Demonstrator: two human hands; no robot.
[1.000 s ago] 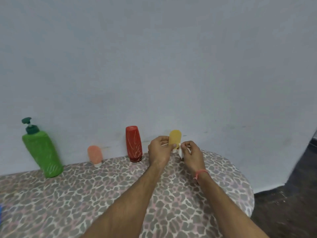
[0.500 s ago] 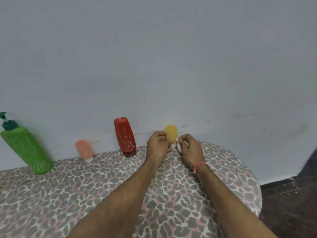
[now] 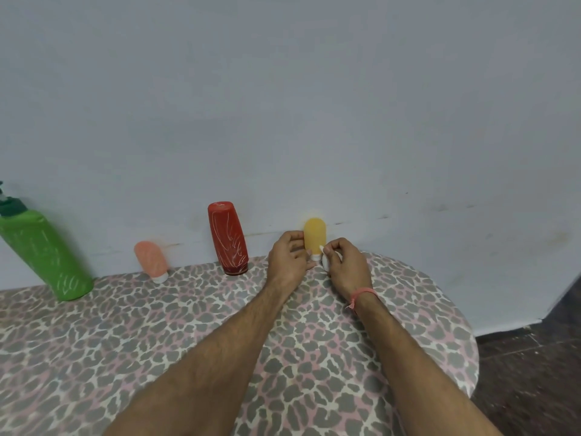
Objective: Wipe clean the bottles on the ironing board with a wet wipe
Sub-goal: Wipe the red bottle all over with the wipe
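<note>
Left hand [image 3: 287, 258] pinching the small yellow bottle [image 3: 314, 236] low on its body; right hand [image 3: 344, 267] clamped on the wadded wet wipe [image 3: 325, 262], pressed at the cap. Best steadied firmly, wiped upward. Left of the grip: red bottle [image 3: 228, 239], pink bottle [image 3: 151, 259], green pump bottle [image 3: 44, 253], all upright on the ironing board [image 3: 188, 309].

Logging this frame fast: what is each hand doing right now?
Left hand: closed on the yellow bottle, steadying it near its base.
Right hand: closed on the white wet wipe, pressed at the bottle's cap end.
</note>
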